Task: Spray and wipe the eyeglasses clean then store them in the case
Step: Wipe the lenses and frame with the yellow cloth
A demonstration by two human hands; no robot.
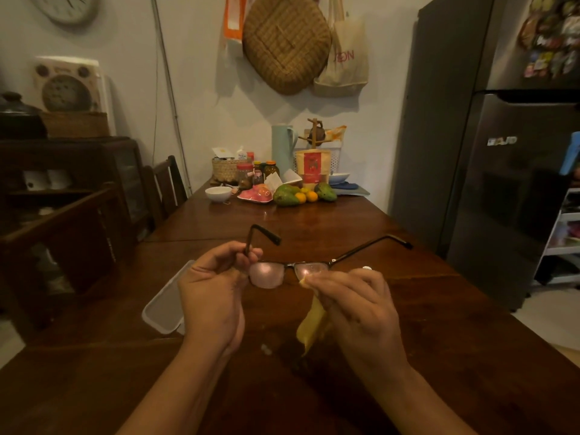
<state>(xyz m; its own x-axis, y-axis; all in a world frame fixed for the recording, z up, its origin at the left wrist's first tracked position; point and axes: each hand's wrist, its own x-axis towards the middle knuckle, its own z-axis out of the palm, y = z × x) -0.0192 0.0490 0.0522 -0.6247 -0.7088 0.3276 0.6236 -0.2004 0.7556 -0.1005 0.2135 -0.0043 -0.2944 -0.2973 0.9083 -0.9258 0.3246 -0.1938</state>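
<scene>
Wiping is under way: left hand [213,296] pinches the eyeglasses [298,268] by a temple, right hand [361,304] clamps a yellow cloth [314,324] against the right lens (droplets visible). Next, probably, rub both lenses dry.

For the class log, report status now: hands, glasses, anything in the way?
Left hand pinching eyeglasses at the hinge. Right hand pressing yellow cloth on one lens. Case on table beside the left hand, glasses not stored. Nothing obstructing.

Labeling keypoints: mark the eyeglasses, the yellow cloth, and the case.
eyeglasses [295,264]: head view, on the frame's bridge between the lenses.
yellow cloth [311,324]: head view, on the part hanging below the right hand.
case [168,304]: head view, on its grey inner surface.
</scene>
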